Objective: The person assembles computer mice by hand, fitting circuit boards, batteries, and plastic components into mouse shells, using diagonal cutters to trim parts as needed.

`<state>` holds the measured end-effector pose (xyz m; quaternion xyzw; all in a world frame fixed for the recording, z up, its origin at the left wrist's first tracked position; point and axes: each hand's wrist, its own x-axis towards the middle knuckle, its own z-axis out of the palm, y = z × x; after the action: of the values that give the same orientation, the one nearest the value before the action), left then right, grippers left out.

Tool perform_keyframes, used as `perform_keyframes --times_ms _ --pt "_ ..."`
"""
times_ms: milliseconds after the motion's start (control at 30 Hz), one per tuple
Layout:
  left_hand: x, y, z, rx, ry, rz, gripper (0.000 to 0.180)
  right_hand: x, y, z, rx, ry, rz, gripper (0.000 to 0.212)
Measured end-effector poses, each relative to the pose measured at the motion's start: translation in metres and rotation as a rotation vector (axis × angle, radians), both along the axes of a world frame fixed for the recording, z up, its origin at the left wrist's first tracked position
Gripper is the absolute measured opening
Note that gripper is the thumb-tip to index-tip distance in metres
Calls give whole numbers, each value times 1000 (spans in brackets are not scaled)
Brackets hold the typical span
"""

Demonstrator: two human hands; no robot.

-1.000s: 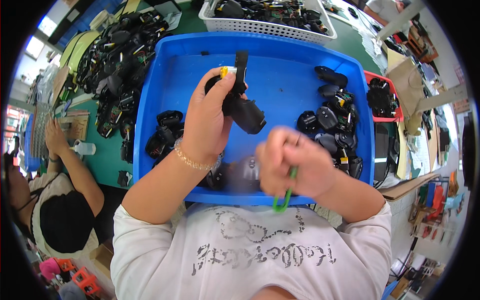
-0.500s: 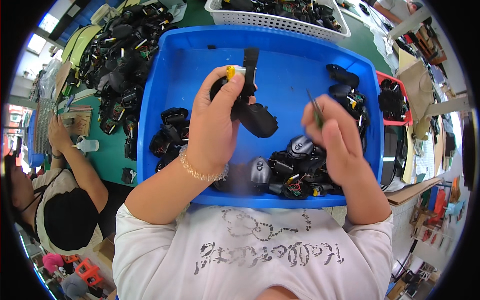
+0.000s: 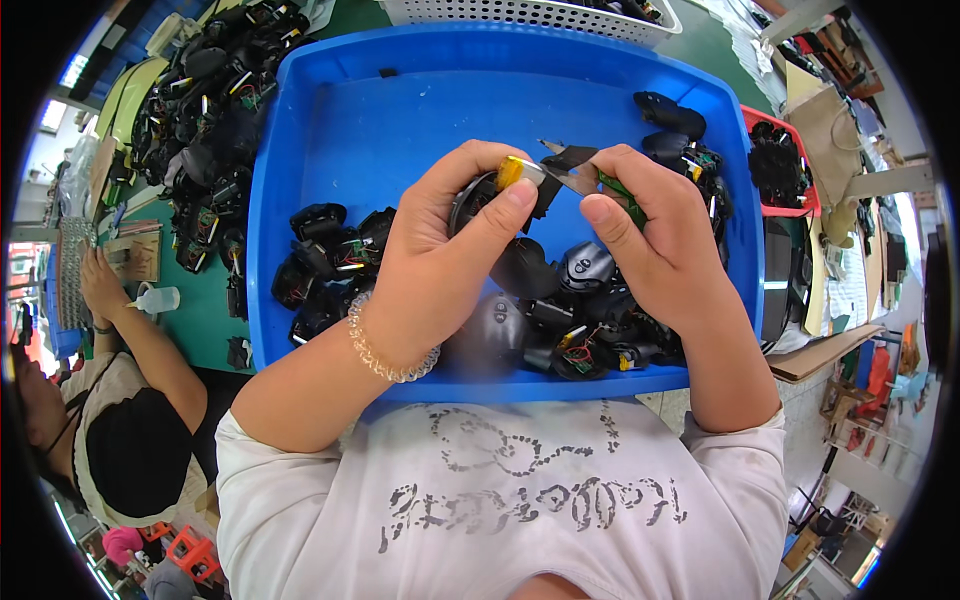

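The left hand [image 3: 440, 245] is clamped on a black device [image 3: 526, 268], with a yellow-and-silver battery [image 3: 513, 173] at the thumb and a black strip [image 3: 545, 200] beside it. The right hand [image 3: 665, 225] grips a green-handled tool [image 3: 622, 197], its metal points at the strip. Both hands are close together over the middle of the blue tray [image 3: 480, 48]. Black parts [image 3: 670, 117] lie along the tray's left, right and near edges. Beyond its far edge, a white basket [image 3: 540, 14] stands on the green counter [image 3: 200, 330].
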<state>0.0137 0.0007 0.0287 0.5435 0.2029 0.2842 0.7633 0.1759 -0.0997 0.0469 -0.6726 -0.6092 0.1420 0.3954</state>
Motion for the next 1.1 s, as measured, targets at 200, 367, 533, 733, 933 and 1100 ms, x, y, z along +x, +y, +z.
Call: perform_keyframes --times_ms 200,367,533,733,933,1100 --pt "1 0 -1 43 24 -4 15 0 -1 4 -6 -90 -15 27" --pt "1 2 -1 148 83 -3 18 1 1 0 73 -217 -32 28" --pt "7 9 -7 -138 62 86 19 6 -5 5 173 96 -52 34" --pt "7 19 -9 -437 -254 -45 19 15 -11 8 -202 683 318 46" --pt "4 20 -3 -360 -356 -246 25 23 -8 2 -352 821 544 55" --pt "2 23 -6 -297 -384 -382 24 23 -7 7 -387 940 468 58"
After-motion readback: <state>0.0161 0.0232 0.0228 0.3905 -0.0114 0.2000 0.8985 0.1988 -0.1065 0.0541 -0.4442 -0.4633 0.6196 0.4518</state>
